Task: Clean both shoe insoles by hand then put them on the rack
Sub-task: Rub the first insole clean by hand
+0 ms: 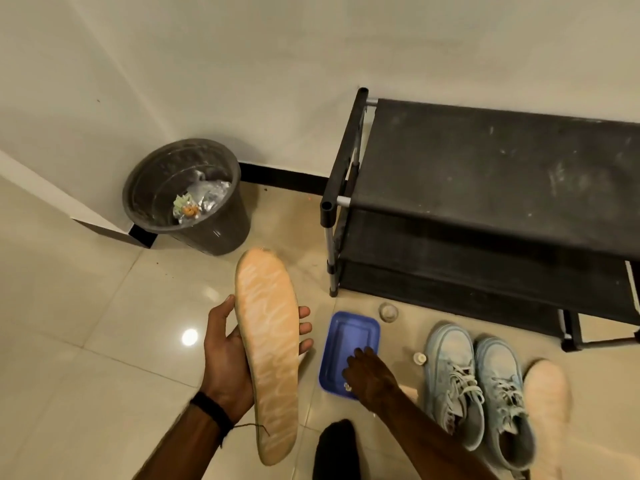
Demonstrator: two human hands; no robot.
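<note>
Clearly the cleaning of the first insole [268,355] is under way: the left hand [230,362] holds it face up above the floor tiles [86,323], thumb curled over the near long edge and fingers [306,329] wrapped round the far edge from beneath. Pale streaks run along its peach surface. The right hand [367,370] reaches down into the blue tray [341,330] on the floor, fingers bent toward the tray bottom; whether they hold anything cannot be told, since the back of the hand hides them. The second insole [547,393] lies on the floor just right of the pair of pale blue sneakers [481,386], untouched. The black rack [502,174] stands beyond, its top shelf dusty and bare.

To do this step well, the person should probably wet the fingertips only lightly in the tray, then rub along the insole from heel to toe while the left hand keeps it flat and supported under the middle, so the soft foam does not buckle. Working over the tray would likely keep drips off the tiles. A small bottle [419,358] and a clear cap [388,311] sit near the tray, and a grey bin [221,233] stands in the corner.
</note>
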